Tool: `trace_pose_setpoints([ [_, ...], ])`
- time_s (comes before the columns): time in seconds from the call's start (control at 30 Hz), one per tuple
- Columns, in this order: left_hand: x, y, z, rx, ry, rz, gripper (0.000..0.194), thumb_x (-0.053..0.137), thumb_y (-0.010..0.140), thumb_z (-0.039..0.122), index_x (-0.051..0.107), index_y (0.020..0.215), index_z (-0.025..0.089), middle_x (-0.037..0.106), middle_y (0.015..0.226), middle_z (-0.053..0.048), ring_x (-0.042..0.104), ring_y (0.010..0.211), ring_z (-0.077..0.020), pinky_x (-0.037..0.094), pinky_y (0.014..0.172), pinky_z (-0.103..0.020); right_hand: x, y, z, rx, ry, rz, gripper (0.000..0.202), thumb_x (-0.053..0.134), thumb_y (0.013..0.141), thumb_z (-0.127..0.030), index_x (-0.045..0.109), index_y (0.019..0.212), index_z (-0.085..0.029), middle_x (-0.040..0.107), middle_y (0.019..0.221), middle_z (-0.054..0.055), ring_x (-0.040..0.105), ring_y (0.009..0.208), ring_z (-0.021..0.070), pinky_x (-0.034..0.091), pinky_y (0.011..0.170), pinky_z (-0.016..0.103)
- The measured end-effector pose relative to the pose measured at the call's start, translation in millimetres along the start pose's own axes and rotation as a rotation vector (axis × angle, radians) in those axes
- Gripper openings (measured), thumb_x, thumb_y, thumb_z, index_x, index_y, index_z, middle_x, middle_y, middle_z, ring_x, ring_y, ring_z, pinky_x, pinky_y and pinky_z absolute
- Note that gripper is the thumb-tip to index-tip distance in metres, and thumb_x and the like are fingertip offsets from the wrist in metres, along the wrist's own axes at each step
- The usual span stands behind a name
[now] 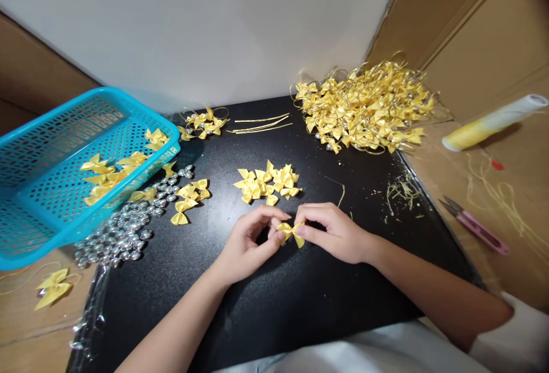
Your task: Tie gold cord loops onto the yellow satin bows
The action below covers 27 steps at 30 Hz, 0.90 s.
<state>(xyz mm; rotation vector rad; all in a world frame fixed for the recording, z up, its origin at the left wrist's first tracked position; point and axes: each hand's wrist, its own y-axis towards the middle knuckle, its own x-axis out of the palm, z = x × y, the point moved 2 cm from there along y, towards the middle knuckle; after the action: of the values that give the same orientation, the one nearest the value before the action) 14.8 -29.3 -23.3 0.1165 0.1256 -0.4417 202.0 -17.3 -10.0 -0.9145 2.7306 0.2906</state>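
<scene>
A small yellow ribbon bow (pixel 292 232) is pinched between my two hands over the black table. My left hand (pixel 255 238) is closed on the bow's left loop, thumb and fingertips together. On the other loop, the thumb and fingers of my right hand (pixel 332 230) are closed too. Just beyond my hands lies a loose cluster of yellow bows (pixel 268 181). A smaller group of bows (pixel 189 198) sits to the left, beside many silver beads (pixel 124 230).
At left a turquoise basket (pixel 103 95) holds several bows. Gold cords (pixel 261 124) lie at the back. A big heap of corded bows (pixel 364 110) fills the back right. Thread clippers (pixel 476 227), cord scraps (pixel 403 193) and a yellow-white roll (pixel 493 123) are at right.
</scene>
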Motion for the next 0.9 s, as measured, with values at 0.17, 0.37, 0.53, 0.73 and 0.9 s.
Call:
trace_pose_setpoints([
  [0.17, -0.5, 2.0, 9.2, 0.153, 0.230, -0.026, 0.010, 0.062, 0.085, 0.012, 0.064, 0.092, 0.019, 0.062, 0.070, 0.001, 0.053, 0.062, -0.0099, 0.045, 0.061, -0.021, -0.4, -0.8, -0.1, -0.025, -0.058, -0.046, 0.024, 0.046, 0.097, -0.023, 0.053, 0.075, -0.018, 0.056, 0.072, -0.002, 0.052, 0.068, 0.0121, 0.040, 0.070, 0.025],
  [0.37, -2.3, 3.1, 10.0, 0.306, 0.393, -0.042, 0.010, 0.061, 0.085, 0.009, 0.060, 0.085, 0.018, 0.066, 0.073, 0.000, 0.057, 0.064, -0.0112, 0.047, 0.064, -0.024, -1.7, -0.6, -2.8, -0.025, -0.230, -0.121, 0.025, 0.042, 0.099, -0.023, 0.052, 0.076, -0.019, 0.059, 0.077, 0.000, 0.053, 0.074, 0.0144, 0.038, 0.076, 0.030],
  [0.53, -4.5, 1.8, 5.4, 0.259, 0.550, -0.103, 0.008, 0.059, 0.089, 0.015, 0.056, 0.084, 0.020, 0.065, 0.074, 0.001, 0.057, 0.067, -0.0127, 0.044, 0.068, -0.026, -0.5, -0.9, -2.2, -0.037, -0.370, -0.136, 0.023, 0.042, 0.099, -0.022, 0.054, 0.079, -0.018, 0.060, 0.079, 0.001, 0.053, 0.076, 0.0155, 0.037, 0.075, 0.031],
  [0.73, -4.2, 1.9, 1.5, 0.208, 0.712, -0.133, 0.007, 0.054, 0.093, 0.021, 0.053, 0.086, 0.020, 0.061, 0.074, 0.001, 0.055, 0.068, -0.0148, 0.041, 0.068, -0.028, -0.9, -3.5, 0.1, -0.255, -0.669, 0.055, 0.008, 0.053, 0.095, -0.021, 0.061, 0.093, -0.018, 0.067, 0.096, 0.005, 0.054, 0.089, 0.0190, 0.035, 0.080, 0.033],
  [0.9, -3.7, 1.0, 1.8, 0.194, 0.749, -0.117, 0.007, 0.053, 0.093, 0.023, 0.053, 0.086, 0.021, 0.060, 0.072, 0.001, 0.054, 0.066, -0.0155, 0.039, 0.066, -0.029, -2.1, -5.0, -3.7, -0.366, -0.801, 0.158, 0.016, 0.050, 0.095, -0.015, 0.064, 0.089, -0.020, 0.069, 0.090, 0.004, 0.054, 0.085, 0.0185, 0.033, 0.079, 0.034],
])
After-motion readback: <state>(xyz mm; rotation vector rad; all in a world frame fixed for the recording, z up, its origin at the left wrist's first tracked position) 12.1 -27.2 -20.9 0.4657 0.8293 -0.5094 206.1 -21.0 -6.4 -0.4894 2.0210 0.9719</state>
